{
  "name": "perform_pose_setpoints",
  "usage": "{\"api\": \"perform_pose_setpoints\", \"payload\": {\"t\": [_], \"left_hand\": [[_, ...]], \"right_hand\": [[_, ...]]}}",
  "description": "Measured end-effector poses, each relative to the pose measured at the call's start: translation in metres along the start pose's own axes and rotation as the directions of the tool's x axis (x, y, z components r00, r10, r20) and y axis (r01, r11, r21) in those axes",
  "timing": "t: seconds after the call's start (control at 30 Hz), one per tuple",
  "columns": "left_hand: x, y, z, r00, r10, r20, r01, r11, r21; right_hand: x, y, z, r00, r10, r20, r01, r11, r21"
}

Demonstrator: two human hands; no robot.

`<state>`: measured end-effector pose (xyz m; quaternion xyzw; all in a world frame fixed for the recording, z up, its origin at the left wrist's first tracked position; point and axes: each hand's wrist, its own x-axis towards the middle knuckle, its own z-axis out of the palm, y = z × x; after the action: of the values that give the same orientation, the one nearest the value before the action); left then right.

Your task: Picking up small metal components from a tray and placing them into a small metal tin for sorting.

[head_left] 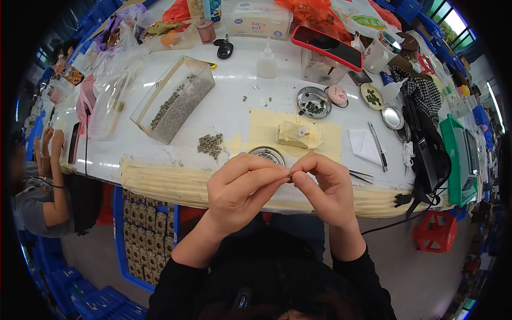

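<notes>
My left hand (240, 189) and my right hand (325, 186) meet just in front of the white table's taped edge (160, 178). Together their fingertips pinch one tiny dark part (289, 174). Just behind the hands a small round metal dish (268, 154) sits on the table. A loose pile of small grey-green parts (210, 143) lies left of that dish. A yellowish block (298, 134) rests on a yellow paper sheet behind my right hand.
A clear rectangular box of small parts (173, 98) lies at the left. Another metal dish (313, 102), a white squeeze bottle (266, 61), a red phone (326, 47), tweezers (361, 176) and a pen (377, 146) stand about. Another person's arm (50, 181) is at far left. Blue crates (144, 224) sit below.
</notes>
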<state>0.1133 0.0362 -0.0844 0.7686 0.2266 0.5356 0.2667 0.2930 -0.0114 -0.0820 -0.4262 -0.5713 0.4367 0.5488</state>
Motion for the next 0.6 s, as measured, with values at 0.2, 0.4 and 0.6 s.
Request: {"api": "perform_pose_setpoints", "payload": {"t": [0.2,0.4,0.6], "left_hand": [[-0.001,0.001,-0.001,1.000,-0.009,0.013,0.009,1.000,0.004],[-0.006,-0.002,0.001,1.000,-0.017,-0.011,0.016,0.998,-0.057],[-0.011,-0.010,0.004,0.996,-0.083,-0.013,0.079,0.981,-0.179]], "right_hand": [[-0.001,0.000,-0.001,0.995,0.090,0.043,-0.094,0.990,0.107],[-0.001,0.000,0.000,0.977,0.177,0.116,-0.203,0.940,0.275],[-0.003,-0.001,0.004,0.975,0.205,0.085,-0.221,0.926,0.305]]}}
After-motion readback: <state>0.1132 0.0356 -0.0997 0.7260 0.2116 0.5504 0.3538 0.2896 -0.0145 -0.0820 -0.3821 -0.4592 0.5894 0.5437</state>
